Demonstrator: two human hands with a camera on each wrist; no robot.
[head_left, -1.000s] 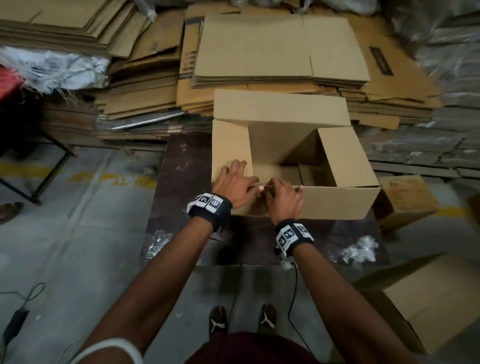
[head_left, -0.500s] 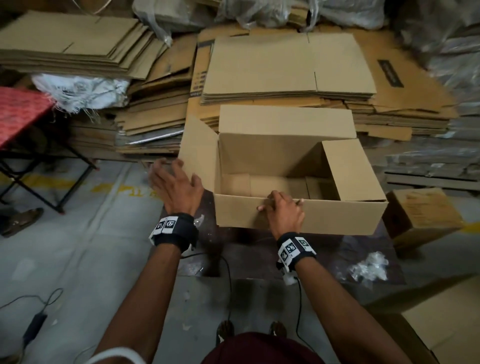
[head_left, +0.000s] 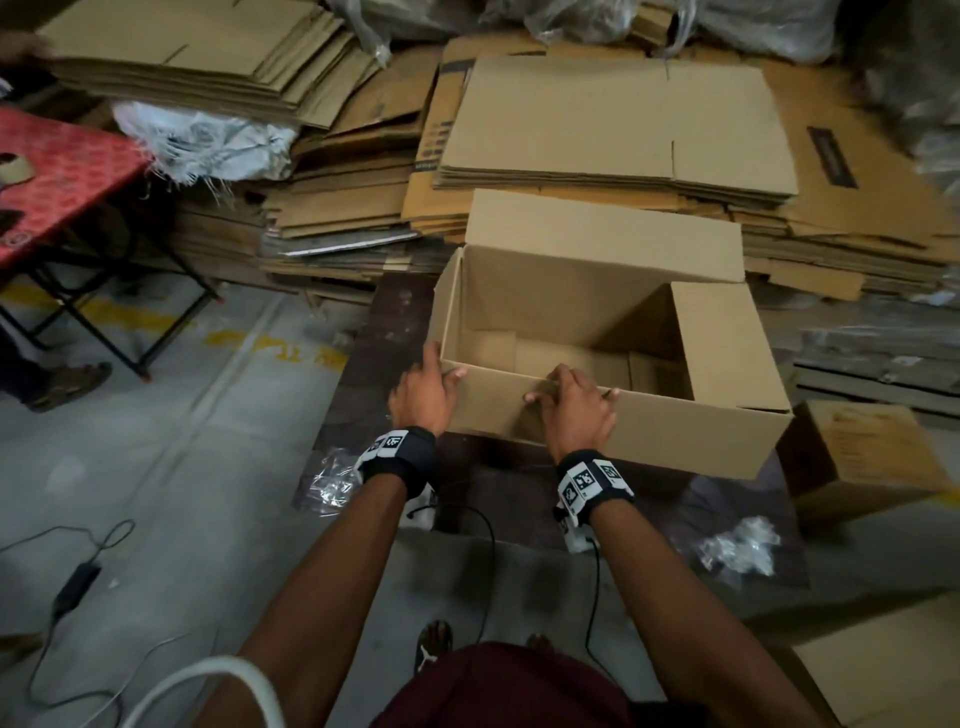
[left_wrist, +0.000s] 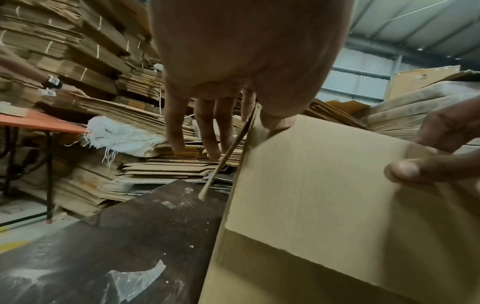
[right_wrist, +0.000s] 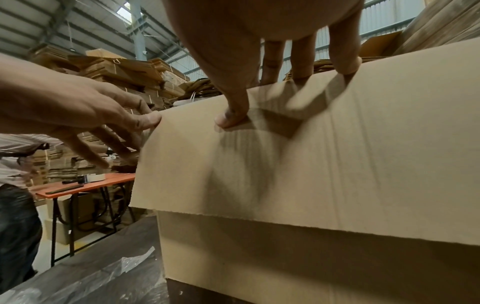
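An open cardboard box (head_left: 701, 436) stands on a dark brown table (head_left: 395, 332), its near flap folded down outside. My left hand (head_left: 423, 395) is at the box's near-left corner. Its thumb touches the near flap's corner and its straight fingers (left_wrist: 207, 139) hang down beside the left flap. My right hand (head_left: 576, 405) grips the near flap's top fold, fingers (right_wrist: 342, 61) hooked over the edge and thumb pressed on the outer face. The box (right_wrist: 337, 154) fills the right wrist view, where my left hand (right_wrist: 103, 115) shows too. The inside looks empty.
Stacks of flattened cartons (head_left: 613, 119) lie behind the box. A red table (head_left: 57, 176) stands at the left, with another person's foot (head_left: 67, 384) near it. A smaller box (head_left: 872, 457) sits at the right. Crumpled plastic (head_left: 740, 545) lies on the brown table, a cable (head_left: 78, 577) on the floor.
My left hand left the left flap, swung out to the left, then came back to the box's near-left corner. The left flap now stands outward. My right hand kept its hold.
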